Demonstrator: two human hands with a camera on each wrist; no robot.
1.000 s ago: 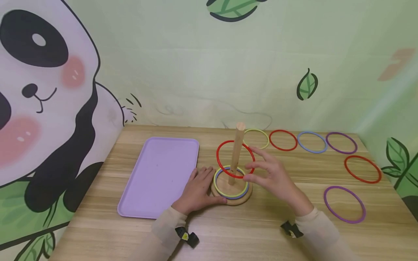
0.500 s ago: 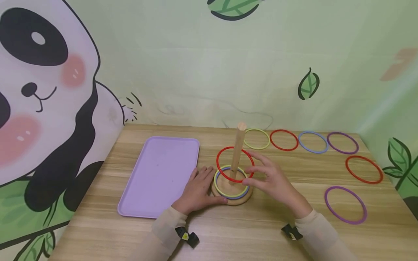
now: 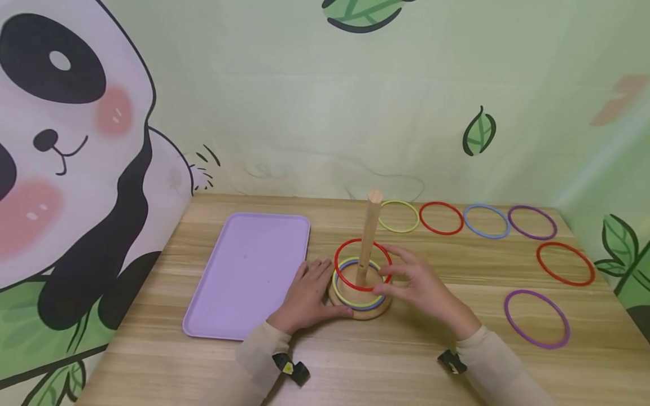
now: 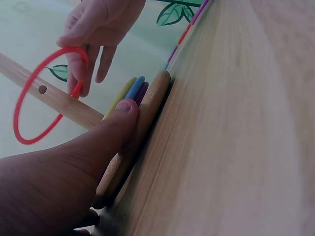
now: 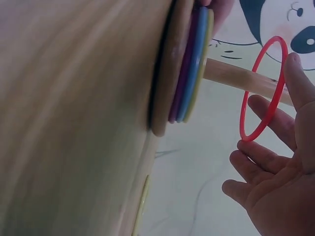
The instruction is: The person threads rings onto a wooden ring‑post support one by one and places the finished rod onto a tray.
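Observation:
My right hand (image 3: 421,287) pinches a thin red ring (image 3: 336,266) between thumb and fingers. The ring hangs tilted around an upright wooden peg (image 3: 369,228), above the round wooden base (image 3: 369,314). Stacked on that base lie a yellow ring (image 3: 334,285), a blue ring (image 5: 193,69) and, lowest, a purple ring (image 5: 185,69), best seen in the right wrist view. My left hand (image 3: 307,299) rests at the base's left side with its fingers extended. Its thumb (image 4: 115,125) presses the base's near edge beside the stacked rings.
A lilac tray (image 3: 249,270) lies left of my left hand. Along the table's back edge lie a yellow ring (image 3: 399,201), a red ring (image 3: 440,202), a blue ring (image 3: 486,205) and a purple ring (image 3: 531,207). Another red ring (image 3: 565,243) and purple ring (image 3: 536,291) lie at the right.
My right hand has lowered the red ring along the peg, closer to the stacked rings. The left hand and the base have stayed in place.

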